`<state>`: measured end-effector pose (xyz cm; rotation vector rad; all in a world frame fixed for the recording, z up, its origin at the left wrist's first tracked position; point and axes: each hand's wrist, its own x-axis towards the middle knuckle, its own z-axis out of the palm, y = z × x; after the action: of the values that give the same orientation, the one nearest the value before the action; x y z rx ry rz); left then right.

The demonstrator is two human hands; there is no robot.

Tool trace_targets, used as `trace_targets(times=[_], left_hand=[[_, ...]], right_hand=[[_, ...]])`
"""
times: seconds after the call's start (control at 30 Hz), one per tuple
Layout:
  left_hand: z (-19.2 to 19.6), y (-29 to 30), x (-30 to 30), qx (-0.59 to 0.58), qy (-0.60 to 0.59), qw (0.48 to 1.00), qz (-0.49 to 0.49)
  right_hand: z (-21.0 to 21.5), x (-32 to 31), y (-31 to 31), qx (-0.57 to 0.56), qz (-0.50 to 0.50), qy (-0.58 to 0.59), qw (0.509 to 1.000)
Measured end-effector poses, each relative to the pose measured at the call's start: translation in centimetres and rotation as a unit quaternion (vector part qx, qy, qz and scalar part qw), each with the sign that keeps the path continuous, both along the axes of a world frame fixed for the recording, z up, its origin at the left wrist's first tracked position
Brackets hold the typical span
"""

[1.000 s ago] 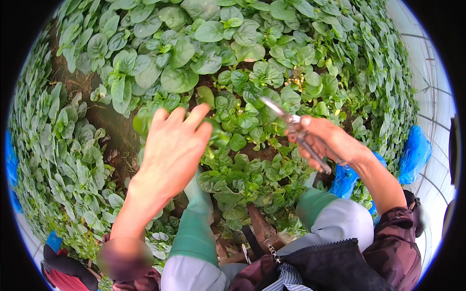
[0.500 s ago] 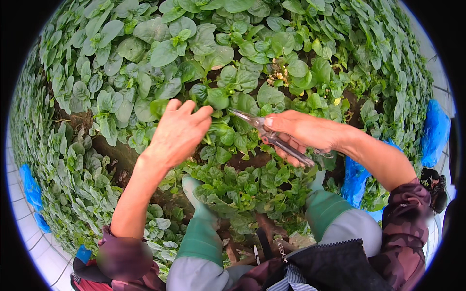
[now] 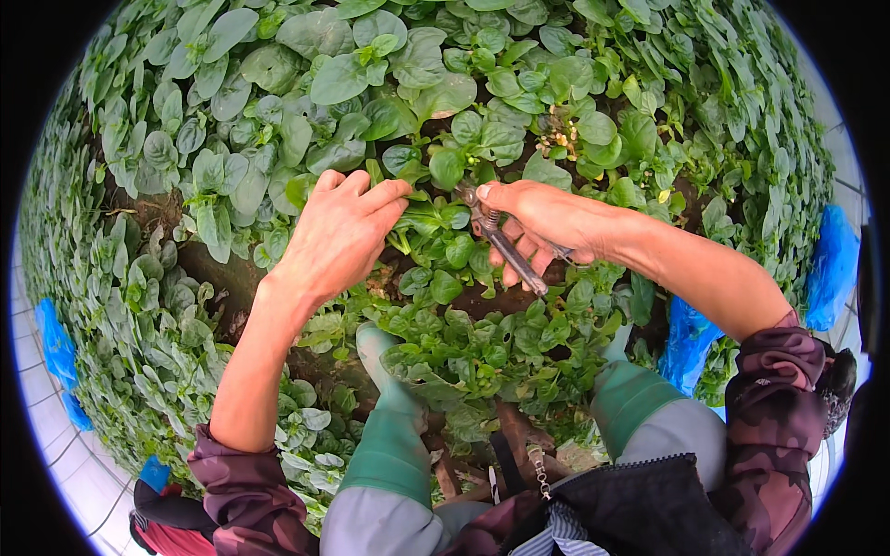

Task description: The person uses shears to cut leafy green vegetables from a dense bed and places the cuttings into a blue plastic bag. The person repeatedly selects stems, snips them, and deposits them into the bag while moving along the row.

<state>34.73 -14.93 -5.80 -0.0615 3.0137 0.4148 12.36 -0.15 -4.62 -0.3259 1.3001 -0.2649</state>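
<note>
My right grip [image 3: 556, 218] held shears [image 3: 512, 252], their tips lost among leaves [image 3: 447, 169]; my left grip [image 3: 338, 227] pinched green stems [image 3: 400, 243]. A blue bag [image 3: 688, 341] lay near my right boot [image 3: 635, 403].

The pruning shears [image 3: 510, 246] were of dull, worn-looking metal. The leaves [image 3: 339, 81] looked smooth, with a soft sheen, above rough, matt soil [image 3: 221, 271]. The green boots [image 3: 394, 440] had a smooth, rubbery surface, and the grey trousers [image 3: 385, 519] looked like plain matt cloth. The camouflage sleeves [image 3: 243, 486] were creased matt fabric. The blue bags [image 3: 834, 264] were thin, wrinkled, glossy plastic, and the small chain [image 3: 539, 468] was shiny metal.
</note>
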Motion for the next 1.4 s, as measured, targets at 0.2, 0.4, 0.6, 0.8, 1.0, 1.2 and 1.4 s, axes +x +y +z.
trace_targets(times=[0.2,0.4,0.6,0.8,1.0,1.2,1.4], left_hand=[[0.2,-0.5,0.1,0.01,0.011,1.0,0.001],[3.5,0.8,-0.6,0.128,0.029,0.989,0.064],[11.3,5.6,-9.3,0.298,0.108,0.948,-0.011],[15.8,27.2,-25.5,0.274,0.409,0.839,-0.233],[7.3,46.1,-31.7,0.237,0.429,0.816,-0.308],[-1.7,45.7,-31.1,0.073,0.081,0.899,-0.425],[7.3,38.3,-29.5,0.23,0.18,0.861,-0.416]], right_hand=[[-0.7,0.4,-0.7,-0.053,0.027,0.045,0.997],[2.5,-0.8,5.0,-0.093,0.008,0.019,0.995],[4.4,-0.2,15.2,-0.095,-0.052,-0.055,0.993],[1.0,1.1,21.8,-0.137,-0.015,-0.022,0.99],[-0.1,1.3,24.1,-0.188,-0.042,-0.046,0.98],[0.4,0.3,25.9,-0.201,-0.074,-0.065,0.975],[0.6,-0.4,25.5,-0.217,-0.119,-0.074,0.966]])
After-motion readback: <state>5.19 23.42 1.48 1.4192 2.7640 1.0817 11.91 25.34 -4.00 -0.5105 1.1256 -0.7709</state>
